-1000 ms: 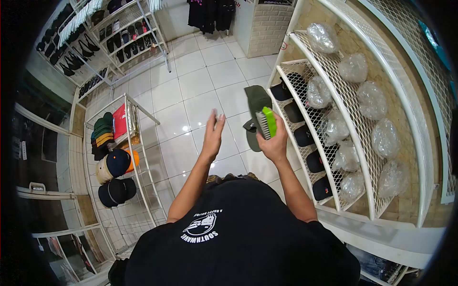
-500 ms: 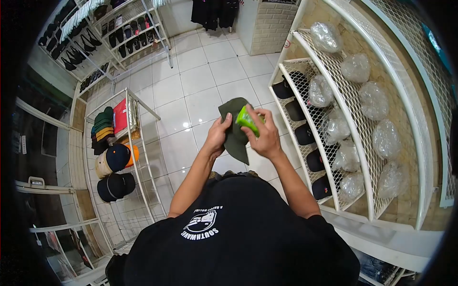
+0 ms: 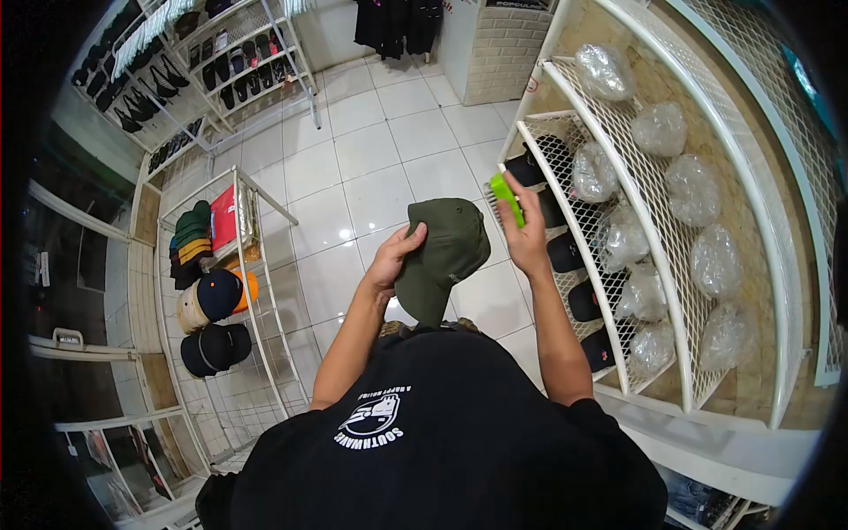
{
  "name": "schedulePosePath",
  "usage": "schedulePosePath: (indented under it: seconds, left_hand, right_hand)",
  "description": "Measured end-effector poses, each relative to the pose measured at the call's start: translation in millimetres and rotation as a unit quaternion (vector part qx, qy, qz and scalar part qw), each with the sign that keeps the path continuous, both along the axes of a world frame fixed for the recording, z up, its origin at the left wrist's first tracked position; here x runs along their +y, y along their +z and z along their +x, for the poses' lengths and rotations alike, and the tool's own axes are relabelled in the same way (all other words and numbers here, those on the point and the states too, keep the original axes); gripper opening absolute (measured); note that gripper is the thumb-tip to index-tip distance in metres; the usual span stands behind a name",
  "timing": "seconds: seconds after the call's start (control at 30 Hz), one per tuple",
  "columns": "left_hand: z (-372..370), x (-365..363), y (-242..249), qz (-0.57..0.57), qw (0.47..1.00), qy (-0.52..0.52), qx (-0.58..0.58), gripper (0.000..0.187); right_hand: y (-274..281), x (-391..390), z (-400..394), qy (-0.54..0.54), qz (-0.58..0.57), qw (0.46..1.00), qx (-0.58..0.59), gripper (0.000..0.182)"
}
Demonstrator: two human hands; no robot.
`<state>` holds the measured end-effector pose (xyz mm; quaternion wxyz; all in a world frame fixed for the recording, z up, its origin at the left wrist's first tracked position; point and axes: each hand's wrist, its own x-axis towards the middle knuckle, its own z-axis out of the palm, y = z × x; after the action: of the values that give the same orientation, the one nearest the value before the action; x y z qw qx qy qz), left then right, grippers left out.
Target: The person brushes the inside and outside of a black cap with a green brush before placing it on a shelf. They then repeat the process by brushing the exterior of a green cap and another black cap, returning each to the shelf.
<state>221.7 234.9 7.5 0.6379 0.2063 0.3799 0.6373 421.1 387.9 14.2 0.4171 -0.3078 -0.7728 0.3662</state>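
Observation:
In front of my chest, my left hand (image 3: 389,261) grips a dark green cap (image 3: 449,252) by its left edge, the thumb on top. The cap's rounded crown faces right and its brim points down toward me. My right hand (image 3: 528,231) holds a bright green brush (image 3: 506,200) to the right of the cap, apart from it. The brush's dark bristles face left toward the cap. Some fingers of each hand are hidden.
A white rack (image 3: 276,305) with folded shirts and several caps stands at the left. At the right, white mesh shelves (image 3: 609,146) hold black caps and plastic-wrapped bundles (image 3: 692,187). Shoe shelves (image 3: 238,62) stand at the back left.
My right hand has moved right with the brush, away from the cap. The cap has turned, so its crown now shows, and my left hand has shifted slightly left with it.

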Motion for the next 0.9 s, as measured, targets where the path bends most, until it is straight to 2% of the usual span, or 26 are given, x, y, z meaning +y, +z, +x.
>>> schedulePosePath:
  seconds: [0.07, 0.1, 0.17, 0.23, 0.27, 0.37, 0.43, 0.5, 0.53, 0.63, 0.7, 0.8, 0.83, 0.9]
  left_hand:
    - [6, -5, 2, -0.021, 1.0, 0.01, 0.021, 0.045]
    - [8, -2, 3, -0.01, 1.0, 0.005, 0.023, 0.044]
    - [8, 3, 8, 0.002, 1.0, -0.005, 0.027, 0.043]
    - [6, 3, 14, 0.009, 1.0, 0.002, 0.024, 0.042]
    - [6, 4, 19, -0.009, 0.997, 0.018, 0.069, 0.041]
    - [-7, 13, 5, -0.015, 0.998, 0.031, 0.059, 0.043]
    - [-8, 21, 2, 0.022, 0.997, 0.05, 0.053, 0.047]
    - [-11, 25, 1, 0.059, 0.994, 0.094, -0.01, 0.052]
    - [-16, 22, 3, 0.079, 0.992, 0.092, -0.034, 0.055]
    - [-21, 14, 11, 0.094, 0.986, 0.128, -0.04, 0.057]
    - [-20, 16, 3, 0.092, 0.986, 0.13, -0.043, 0.057]
    - [-1, 22, 3, 0.079, 0.985, 0.154, 0.015, 0.057]
    - [-2, 24, 3, 0.079, 0.985, 0.152, 0.015, 0.057]
    - [-9, 24, 4, 0.105, 0.975, 0.164, -0.111, 0.058]
  right_hand:
    - [37, -25, -2, 0.038, 0.041, 0.995, 0.078, 0.054]
    - [40, -32, -5, 0.081, 0.081, 0.992, 0.059, 0.056]
    - [19, -31, -9, 0.082, 0.036, 0.995, 0.047, 0.057]
    - [9, -21, -4, 0.018, 0.048, 0.998, -0.019, 0.058]
    - [4, -21, 1, 0.001, 0.081, 0.997, 0.017, 0.06]
    - [40, -59, -4, 0.033, 0.08, 0.994, 0.065, 0.065]
    - [20, -71, -12, 0.079, 0.212, 0.974, -0.018, 0.07]
    - [4, -89, -7, 0.144, 0.244, 0.957, -0.062, 0.071]
    - [-9, -91, -3, 0.148, 0.245, 0.956, -0.062, 0.071]
    - [-39, -87, 13, 0.096, 0.063, 0.993, -0.028, 0.076]
    - [-38, -92, 12, 0.1, 0.062, 0.993, 0.001, 0.074]
    - [13, -106, -11, 0.188, 0.166, 0.968, -0.013, 0.071]
    - [7, -100, -9, 0.186, 0.166, 0.968, -0.013, 0.071]
    - [-22, -84, 3, 0.132, 0.133, 0.982, -0.002, 0.068]
